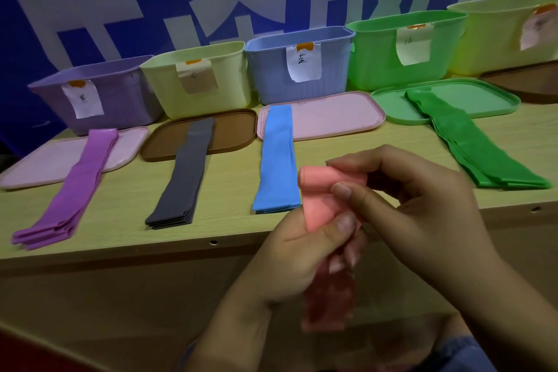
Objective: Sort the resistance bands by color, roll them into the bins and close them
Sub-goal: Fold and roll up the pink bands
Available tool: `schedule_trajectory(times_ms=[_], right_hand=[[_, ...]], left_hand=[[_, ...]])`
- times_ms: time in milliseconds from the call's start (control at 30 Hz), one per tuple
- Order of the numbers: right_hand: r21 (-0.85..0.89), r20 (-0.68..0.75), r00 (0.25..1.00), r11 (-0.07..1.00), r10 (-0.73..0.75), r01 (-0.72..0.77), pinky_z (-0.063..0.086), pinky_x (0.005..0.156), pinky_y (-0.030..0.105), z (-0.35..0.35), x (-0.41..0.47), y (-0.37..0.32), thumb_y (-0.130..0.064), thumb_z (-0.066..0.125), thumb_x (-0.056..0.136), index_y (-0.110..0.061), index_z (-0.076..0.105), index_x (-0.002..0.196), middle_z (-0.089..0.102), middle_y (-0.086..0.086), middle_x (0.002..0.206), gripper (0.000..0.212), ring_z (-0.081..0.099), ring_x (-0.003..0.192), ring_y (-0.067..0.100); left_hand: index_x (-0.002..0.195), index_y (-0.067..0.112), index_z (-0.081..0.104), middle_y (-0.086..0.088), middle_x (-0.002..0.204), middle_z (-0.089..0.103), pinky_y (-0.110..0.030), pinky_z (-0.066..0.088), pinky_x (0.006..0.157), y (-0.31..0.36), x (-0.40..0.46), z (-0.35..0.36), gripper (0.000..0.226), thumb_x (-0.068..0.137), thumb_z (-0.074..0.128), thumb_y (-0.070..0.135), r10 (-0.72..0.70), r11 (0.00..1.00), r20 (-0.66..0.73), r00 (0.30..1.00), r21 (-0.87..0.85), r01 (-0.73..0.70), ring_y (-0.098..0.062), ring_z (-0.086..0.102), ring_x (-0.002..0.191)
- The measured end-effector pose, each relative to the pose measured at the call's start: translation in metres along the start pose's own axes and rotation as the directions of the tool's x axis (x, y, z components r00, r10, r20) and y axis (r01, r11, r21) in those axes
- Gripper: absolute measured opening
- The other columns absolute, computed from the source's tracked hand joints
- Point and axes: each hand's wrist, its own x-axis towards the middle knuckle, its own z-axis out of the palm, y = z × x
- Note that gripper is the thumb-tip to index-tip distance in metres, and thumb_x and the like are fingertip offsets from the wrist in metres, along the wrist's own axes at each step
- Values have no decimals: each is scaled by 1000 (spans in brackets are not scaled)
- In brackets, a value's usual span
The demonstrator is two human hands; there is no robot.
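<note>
Nearest the camera, both hands hold a pink band in the air just in front of the table edge. The left hand pinches the band's middle between thumb and curled fingers, and the free end hangs down below it. The right hand grips the top end, thumb and fingertips curled round a short roll formed there. On the table beyond, four flat stacks of bands lie side by side, well apart: purple bands at the left, then grey bands, blue bands and green bands at the right. Each stack's far end rests on a lid lying flat: the purple on a pink lid, the grey on a brown lid, the blue on a second pink lid, the green on a green lid. Behind the lids stand open bins in a row, each with a paper label: a purple bin, a pale yellow bin, a blue bin, a green bin and another yellow bin at the far right, with a further brown lid before it. A blue wall with large white characters rises behind.
</note>
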Motion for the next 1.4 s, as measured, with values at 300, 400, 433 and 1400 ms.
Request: schedule_trajectory(times_ms=[300, 400, 433, 1400], right_hand=[[105, 68, 996, 993, 54, -61, 56, 78, 28, 7, -6, 10, -16, 71, 76, -13, 70, 90, 70, -7, 93, 14, 67, 90, 7], [271, 180, 971, 941, 159, -205, 56, 74, 25, 2, -4, 8, -13, 71, 76, -13, 70, 89, 71, -2, 93, 13, 68, 90, 11], [331, 216, 953, 903, 210, -274, 56, 71, 22, -1, -3, 7, -17, 70, 79, -14, 70, 92, 71, -2, 95, 14, 68, 90, 9], [406, 257, 905, 812, 340, -420, 50, 57, 31, -15, 3, -4, -23, 63, 71, -24, 74, 88, 70, 6, 79, 20, 61, 66, 21]], left_hand=[[60, 17, 62, 1, 41, 46, -15, 35, 39, -5, 5, 10, 70, 66, 38, 83, 1, 994, -358, 934, 106, 39, -5, 44, 36], [56, 21, 63, -2, 40, 46, -15, 30, 36, -4, 5, 11, 56, 72, 38, 69, 3, 991, -351, 936, 124, 43, -6, 40, 33], [59, 21, 65, -3, 41, 47, -15, 30, 37, -3, 5, 10, 55, 75, 38, 66, 3, 991, -334, 942, 127, 42, -6, 41, 33], [106, 15, 71, -19, 109, 69, -47, 53, 89, 2, 1, -8, 54, 67, 78, 51, -188, 976, -46, 981, -121, 181, -33, 67, 101]])
